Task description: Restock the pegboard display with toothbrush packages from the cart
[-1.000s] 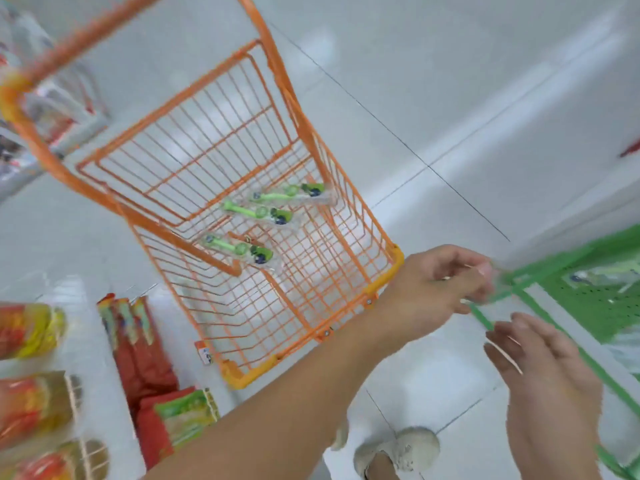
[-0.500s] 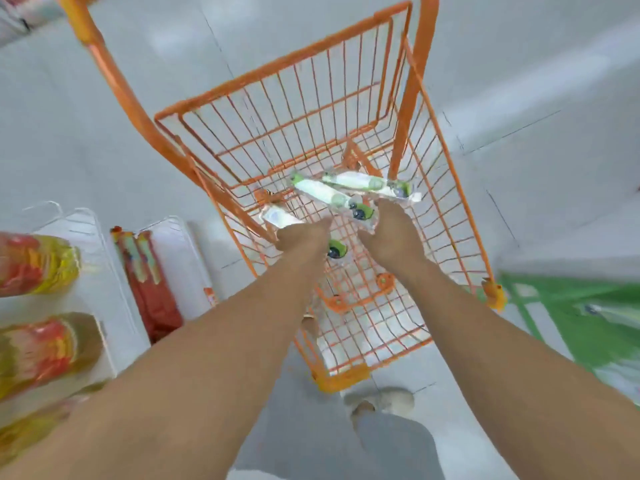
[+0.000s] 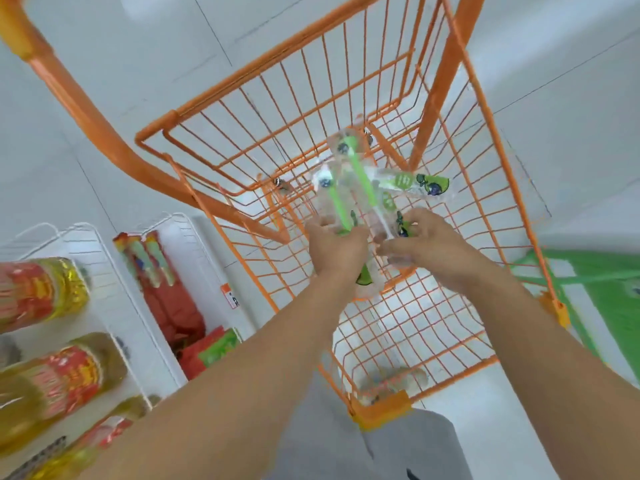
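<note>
Both hands' grip, left hand (image 3: 334, 247) and right hand (image 3: 424, 245), now clamped on toothbrush packages (image 3: 360, 188) lifted off the orange cart (image 3: 446, 81), ready for pegboard.

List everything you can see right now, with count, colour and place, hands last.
toothbrush packages: at least three, clear with green brushes, bunched in both hands over the cart
cart: one, orange wire, centre
pegboard display: one, green, right edge, blurred
bottles: at least three, yellow with red labels, lower left shelf
red packets: several, red and green, in white wire shelf dividers left of the cart
shoe: one, pale, seen through the cart floor
left hand: grips package ends
right hand: grips package ends
</note>
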`<state>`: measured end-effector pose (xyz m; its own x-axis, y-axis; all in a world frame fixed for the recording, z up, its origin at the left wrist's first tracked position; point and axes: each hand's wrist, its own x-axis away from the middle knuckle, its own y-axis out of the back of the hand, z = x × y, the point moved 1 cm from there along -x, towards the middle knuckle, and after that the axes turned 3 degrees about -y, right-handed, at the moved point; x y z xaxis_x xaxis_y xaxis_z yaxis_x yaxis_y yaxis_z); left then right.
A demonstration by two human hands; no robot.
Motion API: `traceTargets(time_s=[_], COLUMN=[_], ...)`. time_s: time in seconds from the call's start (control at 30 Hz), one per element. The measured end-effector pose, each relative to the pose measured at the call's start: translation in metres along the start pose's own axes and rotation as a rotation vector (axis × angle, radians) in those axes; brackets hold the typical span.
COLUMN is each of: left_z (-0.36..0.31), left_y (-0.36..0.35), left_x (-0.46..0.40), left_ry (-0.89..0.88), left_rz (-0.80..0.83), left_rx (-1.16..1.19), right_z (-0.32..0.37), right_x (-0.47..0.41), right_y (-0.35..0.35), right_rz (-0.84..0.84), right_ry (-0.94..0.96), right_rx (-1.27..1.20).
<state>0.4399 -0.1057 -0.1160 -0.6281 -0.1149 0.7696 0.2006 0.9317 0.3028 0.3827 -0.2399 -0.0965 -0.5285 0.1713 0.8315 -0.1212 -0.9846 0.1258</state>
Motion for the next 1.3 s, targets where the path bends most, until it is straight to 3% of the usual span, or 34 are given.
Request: traceTargets(time_s=[0.13,0.27,0.37,0.43,0.53,0.63,0.7,0.9,1.07,1.3], left_z=[-0.032,-0.045,-0.033,-0.015,0.019,0.062,0.094,0.168,0.196,0.233], left_y=[-0.013,-0.051,-0.087,-0.111,-0.153,-0.19,-0.21,-0.254,-0.289,-0.343], left_x=[0.031,0.078,0.128,0.157,0.193,0.227,0.245,0.255,0.226,0.183], left_ry=[-0.129,-0.179,-0.34,-0.42,-0.477,-0.47,-0.45,-0.434,-0.516,-0.568], left_rz=[0.417,0.667,0.671,0.665,0.765,0.937,1.015,0.95,0.88,1.092], left_rx=[0.063,0.256,0.116,0.037,-0.073,-0.303,-0.443,-0.672,-0.646,-0.635], right_z=[-0.01,-0.045,-0.079,-0.11,-0.159,-0.21,-0.243,-0.336,-0.409,-0.453], right_x=[0.059,0.104,0.133,0.156,0.2,0.226,0.228,0.224,0.186,0.117], right_y=[0.032,0.07,0.093,0.114,0.157,0.193,0.205,0.209,0.205,0.233], right_rz=[0.052,-0.225,-0.296,-0.249,-0.154,-0.389,-0.517,-0.635,-0.833,-0.876], right_ry=[0.188,0.296,0.331,0.316,0.332,0.334,0.309,0.277,0.28,0.329], right_rx=[-0.198,-0.171,-0.089,-0.072,-0.283,-0.588,-0.635,-0.839,-0.88,-0.955])
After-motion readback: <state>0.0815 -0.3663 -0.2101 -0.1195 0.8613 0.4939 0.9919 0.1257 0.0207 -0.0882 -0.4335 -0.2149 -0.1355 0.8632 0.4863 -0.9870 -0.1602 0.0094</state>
